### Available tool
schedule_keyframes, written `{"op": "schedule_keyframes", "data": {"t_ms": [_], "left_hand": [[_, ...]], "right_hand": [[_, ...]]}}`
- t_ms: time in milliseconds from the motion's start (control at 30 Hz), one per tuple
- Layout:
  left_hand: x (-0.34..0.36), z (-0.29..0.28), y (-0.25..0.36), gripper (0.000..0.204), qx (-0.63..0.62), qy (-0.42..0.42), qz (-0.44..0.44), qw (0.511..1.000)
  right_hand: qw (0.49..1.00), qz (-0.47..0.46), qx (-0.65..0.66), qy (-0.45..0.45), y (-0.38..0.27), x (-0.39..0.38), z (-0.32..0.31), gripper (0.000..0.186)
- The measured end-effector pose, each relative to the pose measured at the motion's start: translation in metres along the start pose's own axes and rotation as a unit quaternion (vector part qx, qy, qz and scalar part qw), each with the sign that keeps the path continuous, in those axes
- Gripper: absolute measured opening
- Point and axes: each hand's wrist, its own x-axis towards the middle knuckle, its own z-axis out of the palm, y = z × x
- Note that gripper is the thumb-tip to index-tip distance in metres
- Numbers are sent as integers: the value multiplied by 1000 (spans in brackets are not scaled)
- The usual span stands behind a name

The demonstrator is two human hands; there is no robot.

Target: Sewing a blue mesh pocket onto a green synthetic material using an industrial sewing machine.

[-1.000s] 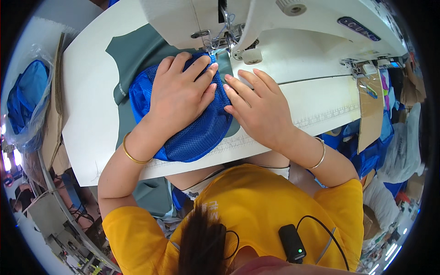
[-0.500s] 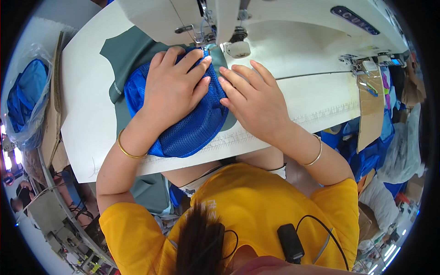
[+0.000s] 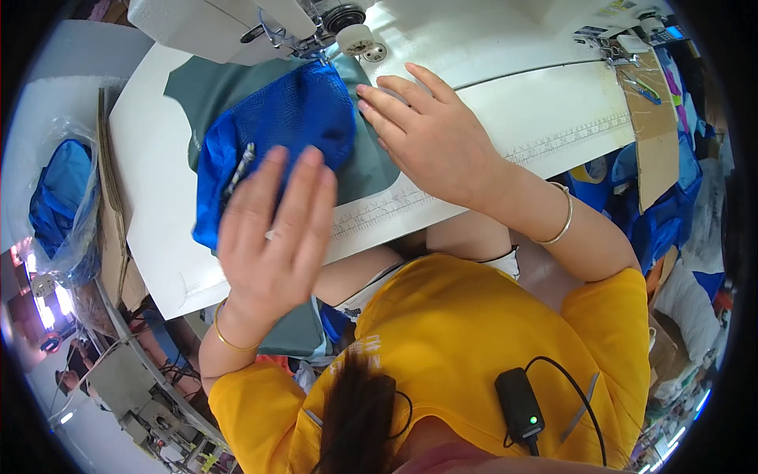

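Note:
A blue mesh fabric piece (image 3: 276,110) lies over a grey-green fabric panel (image 3: 371,166). The mesh's far edge reaches beneath the sewing machine's needle area (image 3: 320,59). My left hand (image 3: 272,237), slightly blurred, is over the mesh's near edge, its fingers stretched out and nothing visibly gripped. Beside those fingers a small silvery-white strip (image 3: 241,170) shows against the mesh; its kind is unclear. My right hand (image 3: 438,142) rests flat with fingers extended, fingertips at the grey-green panel's right edge and the palm over the white table.
The white sewing table (image 3: 545,103) carries a printed ruler (image 3: 568,138) along its near edge. A cardboard flap (image 3: 655,134) hangs at its right end. To the left stands a clear plastic bag (image 3: 67,205) with blue fabric. Blue pieces (image 3: 663,213) are heaped at right.
My left hand has come off the mesh near the needle and moved toward me. The mesh now lies flatter and spreads leftward. My right hand stays beside the panel; the whole view has shifted.

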Motion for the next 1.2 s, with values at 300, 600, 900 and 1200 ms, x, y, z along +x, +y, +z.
{"op": "schedule_keyframes", "data": {"t_ms": [300, 600, 900, 1200], "left_hand": [[19, 26, -7, 45, 148, 33, -141, 978], [2, 43, -19, 42, 25, 178, -70, 981], [1, 57, -17, 46, -94, 200, -121, 968], [12, 44, -18, 48, -125, 212, -158, 956]], "right_hand": [[1000, 6, -3, -13, -4, -2, 1, 40], [999, -2, -13, -43, -1, 0, -2, 43], [977, 134, 124, 106, -1, 43, 11, 18], [967, -36, 249, -30, -32, 4, -32, 30]]}}
